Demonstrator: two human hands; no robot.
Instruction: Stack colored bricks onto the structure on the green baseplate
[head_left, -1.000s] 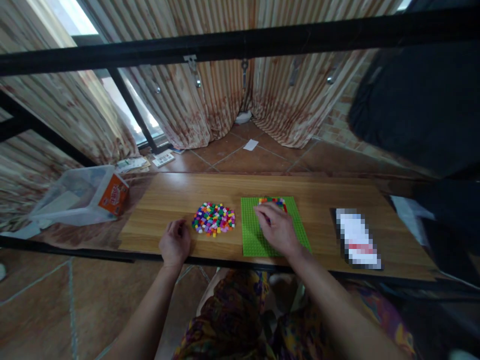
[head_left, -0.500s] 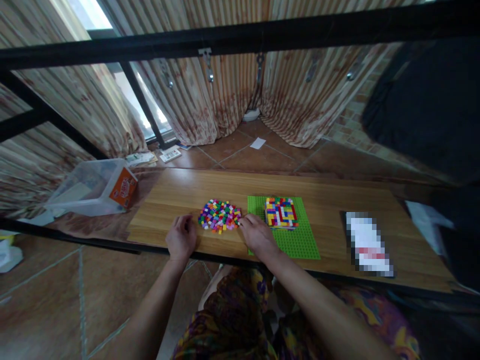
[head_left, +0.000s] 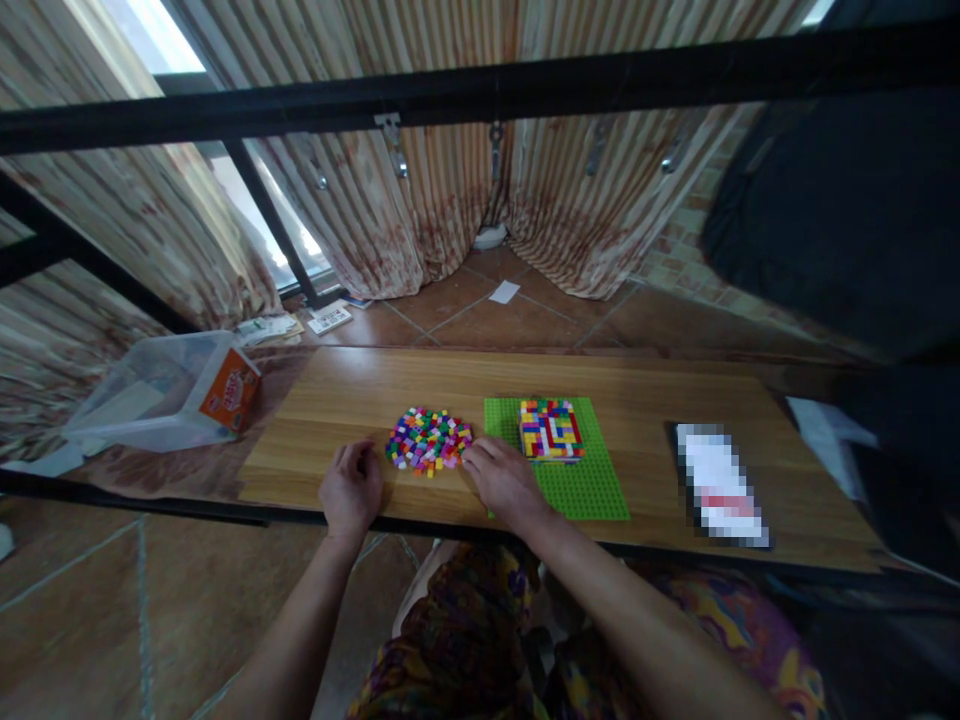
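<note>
A heap of small coloured bricks (head_left: pixel 428 439) lies on the wooden table (head_left: pixel 645 400). To its right is a green baseplate (head_left: pixel 592 485) with a square block of coloured bricks (head_left: pixel 550 429) built at its far side. My right hand (head_left: pixel 501 480) rests at the right edge of the heap, fingertips touching the loose bricks; whether it holds one is hidden. Just left of the heap, my left hand (head_left: pixel 350 487) sits curled on the table by the near edge, with nothing visible in it.
A clear plastic tub (head_left: pixel 142 395) with an orange box (head_left: pixel 229 388) lies tipped at the table's left end. A blurred white card on a dark pad (head_left: pixel 718 483) sits to the right. A black bar (head_left: pixel 480 90) crosses overhead.
My right hand has left the baseplate, uncovering the brick block, and moved left to the edge of the loose heap. My left hand has stayed in place.
</note>
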